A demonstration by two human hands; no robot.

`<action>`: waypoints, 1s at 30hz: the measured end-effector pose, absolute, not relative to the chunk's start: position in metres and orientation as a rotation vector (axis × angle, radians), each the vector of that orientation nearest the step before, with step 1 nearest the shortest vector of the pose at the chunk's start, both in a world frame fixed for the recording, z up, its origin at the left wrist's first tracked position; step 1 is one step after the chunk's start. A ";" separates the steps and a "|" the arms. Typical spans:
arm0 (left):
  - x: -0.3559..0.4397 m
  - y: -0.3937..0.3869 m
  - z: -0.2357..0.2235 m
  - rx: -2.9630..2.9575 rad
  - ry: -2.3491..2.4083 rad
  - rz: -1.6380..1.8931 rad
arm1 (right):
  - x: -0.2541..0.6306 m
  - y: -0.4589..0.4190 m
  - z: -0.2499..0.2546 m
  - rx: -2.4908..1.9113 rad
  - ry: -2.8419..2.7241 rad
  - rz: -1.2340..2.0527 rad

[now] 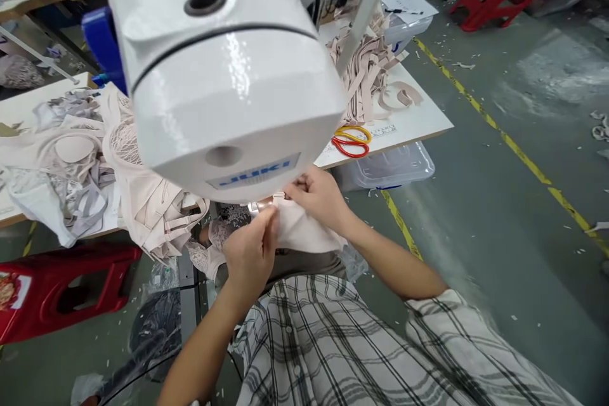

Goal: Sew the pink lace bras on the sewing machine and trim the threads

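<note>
A white sewing machine head (223, 70) fills the upper middle of the view and hides the needle area. Just below its front edge, my left hand (250, 254) pinches a pale pink fabric piece (304, 231) with closed fingers. My right hand (321, 196) grips the same fabric from the right, its fingers curled over the edge close under the machine. A small shiny metal part (261, 205) shows between the hands. The cloth drapes down toward my lap.
A heap of pale garments and lace (118, 177) lies on the table at left. Strips of pink fabric (366, 70) and red-and-yellow scissors (351, 141) sit on the white table (419, 117) at right. A clear plastic bin (390, 165) stands below it, a red stool (61, 288) at lower left.
</note>
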State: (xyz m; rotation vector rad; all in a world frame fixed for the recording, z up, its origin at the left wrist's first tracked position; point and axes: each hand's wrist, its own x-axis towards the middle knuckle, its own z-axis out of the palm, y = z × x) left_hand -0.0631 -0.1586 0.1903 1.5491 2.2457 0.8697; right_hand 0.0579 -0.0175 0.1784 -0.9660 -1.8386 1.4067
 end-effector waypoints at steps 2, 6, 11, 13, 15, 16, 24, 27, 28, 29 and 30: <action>-0.068 -0.157 0.188 1.745 2.300 0.746 | 0.052 -0.005 0.177 -0.929 -1.921 1.372; -0.075 -0.152 0.188 1.906 2.433 0.658 | 0.041 0.011 0.175 -0.828 -2.046 1.265; -0.081 -0.148 0.191 1.972 2.443 0.581 | 0.031 0.018 0.177 -0.845 -2.140 1.152; -0.083 -0.147 0.191 1.980 2.438 0.579 | 0.030 0.019 0.178 -0.853 -2.159 1.123; -0.084 -0.147 0.191 1.967 2.439 0.586 | 0.029 0.019 0.178 -0.842 -2.170 1.094; -0.084 -0.147 0.191 1.959 2.442 0.593 | 0.029 0.020 0.178 -0.835 -2.172 1.080; -0.084 -0.146 0.189 1.942 2.443 0.608 | 0.031 0.018 0.177 -0.824 -2.160 1.103; -0.086 -0.147 0.187 1.959 2.461 0.593 | 0.030 0.017 0.180 -0.845 -2.150 1.121; -0.086 -0.147 0.186 1.981 2.469 0.585 | 0.030 0.017 0.180 -0.849 -2.147 1.124; -0.086 -0.147 0.186 2.008 2.477 0.576 | 0.030 0.017 0.181 -0.851 -2.146 1.126; -0.087 -0.147 0.186 2.035 2.482 0.567 | 0.030 0.017 0.181 -0.850 -2.147 1.125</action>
